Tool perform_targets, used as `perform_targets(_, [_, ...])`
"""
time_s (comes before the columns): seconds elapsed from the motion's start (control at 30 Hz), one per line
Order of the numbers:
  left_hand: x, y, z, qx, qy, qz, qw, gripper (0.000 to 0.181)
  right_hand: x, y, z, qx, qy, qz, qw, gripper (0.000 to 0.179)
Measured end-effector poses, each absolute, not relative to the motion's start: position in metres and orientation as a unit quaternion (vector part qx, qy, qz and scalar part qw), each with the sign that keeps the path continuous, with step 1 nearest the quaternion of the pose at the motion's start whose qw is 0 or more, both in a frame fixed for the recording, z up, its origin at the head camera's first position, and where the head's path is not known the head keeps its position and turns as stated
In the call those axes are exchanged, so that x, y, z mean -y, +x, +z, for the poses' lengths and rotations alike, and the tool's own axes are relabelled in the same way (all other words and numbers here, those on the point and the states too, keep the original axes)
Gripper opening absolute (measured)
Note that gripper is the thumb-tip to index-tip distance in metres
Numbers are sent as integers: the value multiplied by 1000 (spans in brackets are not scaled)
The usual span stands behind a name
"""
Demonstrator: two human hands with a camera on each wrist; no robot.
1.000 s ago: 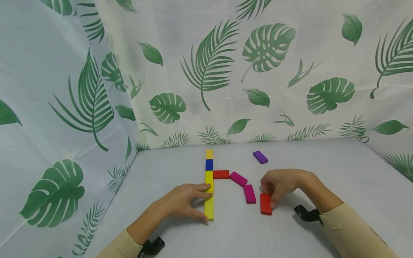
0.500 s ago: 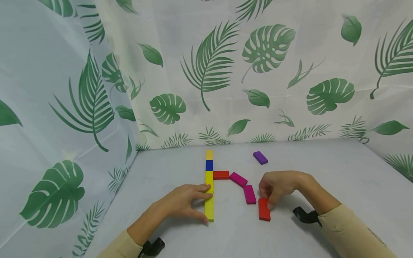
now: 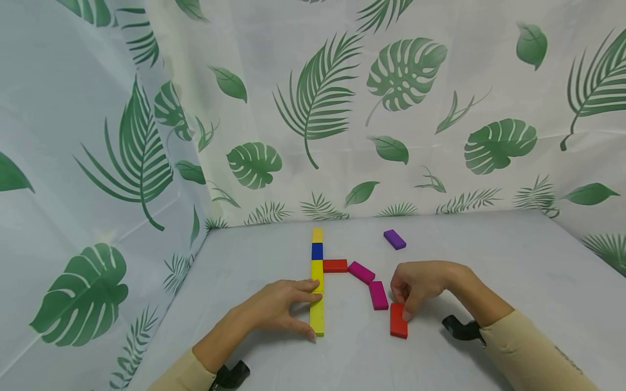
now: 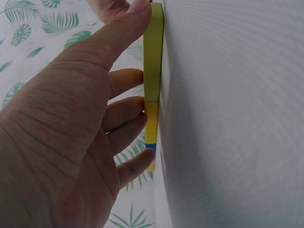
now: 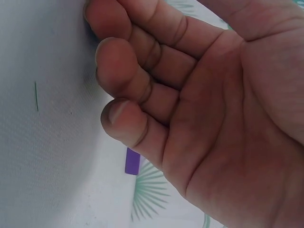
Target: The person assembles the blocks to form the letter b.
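Note:
A straight row on the table runs away from me: a long yellow block, another yellow block, a blue block and a yellow one at the far end. My left hand rests along the row's left side, fingers extended, thumb by its near end. From the row a red block extends right, followed by two slanting magenta blocks. My right hand pinches a second red block just below the nearer magenta one. In the right wrist view my curled fingers hide that block.
A purple block lies alone toward the back right of the white table. Leaf-printed cloth hangs behind the table and along the left. A black wrist camera sticks out beside my right sleeve.
My right hand has moved the red block slightly left and toward me, and the block has turned straighter. The left hand and the other blocks keep their places.

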State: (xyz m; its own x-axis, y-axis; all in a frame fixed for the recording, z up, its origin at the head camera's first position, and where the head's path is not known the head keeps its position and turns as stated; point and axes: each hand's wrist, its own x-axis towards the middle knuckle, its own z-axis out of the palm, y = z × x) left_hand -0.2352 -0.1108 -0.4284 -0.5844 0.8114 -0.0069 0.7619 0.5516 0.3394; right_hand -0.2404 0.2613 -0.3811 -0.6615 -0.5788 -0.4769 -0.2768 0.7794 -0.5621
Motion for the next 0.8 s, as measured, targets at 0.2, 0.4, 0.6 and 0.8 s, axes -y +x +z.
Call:
perform_targets(0.2, [111,-235,-429,-876,450,153,81,83,-260,-241,-382,-877,-236,-239,343,19])
perform_targets(0.4, [112,-235,-429,-876,451,152,80,84,-260,-241,-383,-871,-244,-249,346,19])
perform_targets(0.6, [112,-235,-428,-876,449,153,83,84,-260,-240,-384,-870,-256,-249,339,19])
perform_targets(0.8, [111,-235,-427,-877,445,156,92,83,-260,-240,-385,-872,-259,-246,334,19])
